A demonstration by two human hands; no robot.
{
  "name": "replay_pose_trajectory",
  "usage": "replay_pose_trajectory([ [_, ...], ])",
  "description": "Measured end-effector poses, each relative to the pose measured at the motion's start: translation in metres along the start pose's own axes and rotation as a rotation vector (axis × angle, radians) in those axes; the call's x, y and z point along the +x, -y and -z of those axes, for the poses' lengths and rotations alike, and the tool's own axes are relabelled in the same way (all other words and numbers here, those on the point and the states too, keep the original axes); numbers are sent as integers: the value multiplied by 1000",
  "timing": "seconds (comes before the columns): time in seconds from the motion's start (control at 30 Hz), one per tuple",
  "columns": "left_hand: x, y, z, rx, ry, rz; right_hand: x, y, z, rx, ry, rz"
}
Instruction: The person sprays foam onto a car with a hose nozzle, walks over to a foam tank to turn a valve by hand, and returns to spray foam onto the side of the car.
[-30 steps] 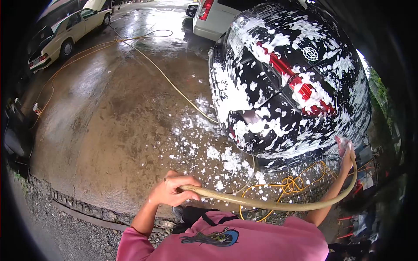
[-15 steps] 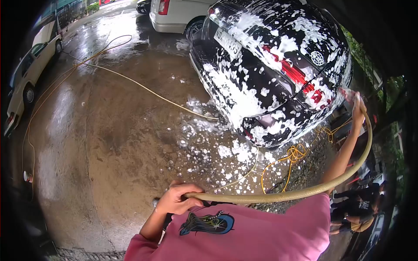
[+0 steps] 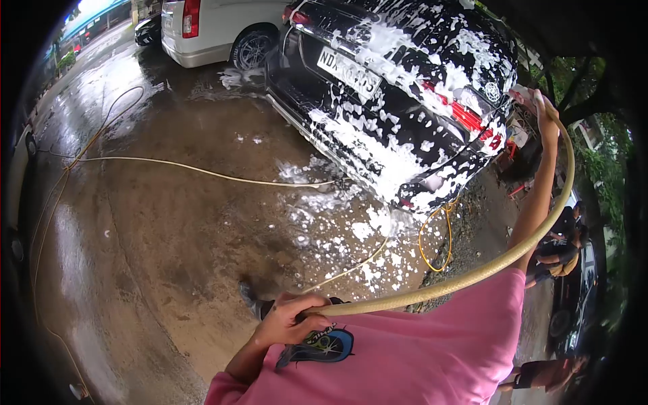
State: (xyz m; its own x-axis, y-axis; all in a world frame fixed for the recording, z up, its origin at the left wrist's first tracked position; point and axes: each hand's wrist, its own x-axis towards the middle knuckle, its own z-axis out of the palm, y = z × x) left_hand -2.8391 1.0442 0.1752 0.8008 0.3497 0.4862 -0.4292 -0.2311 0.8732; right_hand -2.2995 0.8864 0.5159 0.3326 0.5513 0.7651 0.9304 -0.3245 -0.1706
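My left hand (image 3: 294,321) is closed around a thick yellowish hose (image 3: 432,297) in front of the pink shirt. From there the hose bows across my chest and up to my right hand (image 3: 545,116), which grips its far end on a raised, outstretched arm. Something pale and reddish, too blurred to name, shows at my right fingertips. Beyond that hand stands a black car (image 3: 405,108), its rear covered in patches of white foam. The car's red tail light (image 3: 466,116) is close to my right hand.
White foam flecks (image 3: 364,229) lie on the wet concrete (image 3: 182,236). A thin hose (image 3: 202,169) crosses the ground, and a yellow cord (image 3: 449,236) lies beside the car. A white van (image 3: 216,34) stands behind. Several people (image 3: 560,253) are at the right edge.
My view has turned to the right, so the black car now sits further left. My right hand has risen slightly with the hose. A dark boot has come into view near my left hand.
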Motion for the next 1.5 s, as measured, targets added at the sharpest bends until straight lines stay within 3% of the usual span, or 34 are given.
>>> replay_pose_trajectory([
  [0.23,12,8,202,75,102,46,28,83,-112,139,-252,-95],
  [0.37,26,-4,301,13,167,91,91,113,-146,-13,-241,-118],
  [0.47,32,8,375,-45,117,31,117,209,-188,-134,-231,-101],
  [0.5,30,11,404,-80,140,74,124,238,-203,-259,-241,20],
  [0.6,17,28,487,-38,164,123,147,310,-249,-318,-236,-115],
  [0.67,13,21,543,-64,191,151,165,338,-270,-496,-218,4],
  [0.73,14,11,606,-67,210,157,182,391,-291,-391,-192,-158],
  [0.8,23,8,663,-89,287,125,225,453,-320,-352,-226,-106],
  [0.93,50,21,746,-128,206,24,263,531,-375,-200,-230,-34],
  [1.0,67,30,790,-127,265,75,299,485,-387,-436,-121,259],
  [1.03,75,37,810,-126,309,137,311,491,-409,-172,-134,-24],
  [1.07,85,47,826,-135,318,131,321,496,-423,-469,-100,142],
  [1.13,106,69,857,-167,277,136,340,497,-460,-120,-143,-33],
  [1.2,125,101,889,-172,305,144,365,497,-482,-612,17,276],
  [1.23,137,116,905,-184,316,144,382,493,-500,-492,83,240],
  [1.37,211,147,975,-77,359,130,411,517,-579,-611,-101,-116],
  [1.4,235,151,993,-73,355,110,426,514,-593,-517,-102,-223],
  [1.47,274,164,1025,-82,354,96,455,487,-614,-70,-86,-175],
  [1.5,289,173,1037,-135,348,150,469,488,-622,-838,-17,129],
])
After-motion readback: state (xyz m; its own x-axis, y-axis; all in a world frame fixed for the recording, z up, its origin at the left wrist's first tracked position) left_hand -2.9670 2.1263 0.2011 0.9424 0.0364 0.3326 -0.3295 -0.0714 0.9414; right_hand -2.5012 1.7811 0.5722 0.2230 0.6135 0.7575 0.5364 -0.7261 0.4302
